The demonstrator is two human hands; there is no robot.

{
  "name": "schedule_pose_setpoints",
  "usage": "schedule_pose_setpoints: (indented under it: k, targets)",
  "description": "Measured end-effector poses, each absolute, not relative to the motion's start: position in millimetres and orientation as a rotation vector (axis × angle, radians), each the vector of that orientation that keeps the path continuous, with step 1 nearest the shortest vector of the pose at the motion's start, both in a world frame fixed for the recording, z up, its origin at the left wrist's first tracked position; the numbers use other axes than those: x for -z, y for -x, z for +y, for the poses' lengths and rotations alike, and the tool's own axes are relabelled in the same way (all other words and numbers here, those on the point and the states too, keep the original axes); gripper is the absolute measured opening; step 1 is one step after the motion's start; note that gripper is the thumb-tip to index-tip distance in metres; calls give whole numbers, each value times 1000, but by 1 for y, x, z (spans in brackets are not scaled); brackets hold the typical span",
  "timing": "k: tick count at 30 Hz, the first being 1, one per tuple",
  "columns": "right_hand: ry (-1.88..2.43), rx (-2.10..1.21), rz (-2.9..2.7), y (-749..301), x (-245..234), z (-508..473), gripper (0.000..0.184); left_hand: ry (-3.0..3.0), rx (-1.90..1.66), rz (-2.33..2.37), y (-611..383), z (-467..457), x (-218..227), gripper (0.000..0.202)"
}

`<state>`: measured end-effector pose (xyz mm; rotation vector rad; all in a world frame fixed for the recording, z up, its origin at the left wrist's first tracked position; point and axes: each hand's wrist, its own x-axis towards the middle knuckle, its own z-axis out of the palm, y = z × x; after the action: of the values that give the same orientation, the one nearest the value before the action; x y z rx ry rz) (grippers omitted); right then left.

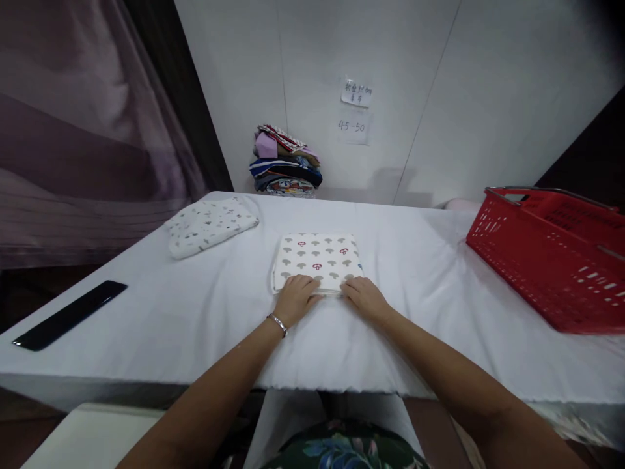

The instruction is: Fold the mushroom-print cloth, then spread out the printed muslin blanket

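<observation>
A cream cloth (322, 257) printed with grey and red mushrooms lies folded into a flat rectangle in the middle of the white-covered table. At its near left edge, my left hand (296, 299) has the fingers on top and the thumb along the front fold. My right hand (365, 297) holds the near right corner, its fingertips bent over the cloth. Both hands seem to grip the layered front edge, though the undersides of the fingers are hidden. A silver bracelet (278, 324) circles my left wrist.
Another folded white cloth with a small leaf print (212, 225) lies at the back left. A black flat object (71, 314) rests near the left edge. On the right stands a red plastic basket (547, 260). Stacked fabrics (286, 163) rise behind the table, against the wall.
</observation>
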<state>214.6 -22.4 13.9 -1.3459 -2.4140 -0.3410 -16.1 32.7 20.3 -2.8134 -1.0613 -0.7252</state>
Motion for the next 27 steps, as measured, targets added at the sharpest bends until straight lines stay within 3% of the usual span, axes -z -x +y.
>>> schedule_pose_setpoints:
  k: [10,27]
  targets:
    - [1328,452,-2319,-223,-20,-8,25,2708,734,-1075,7,34,-16,16]
    - [1277,247,-2107,-237,3,-27,31,2716,750,-1014,10,36,-12,17]
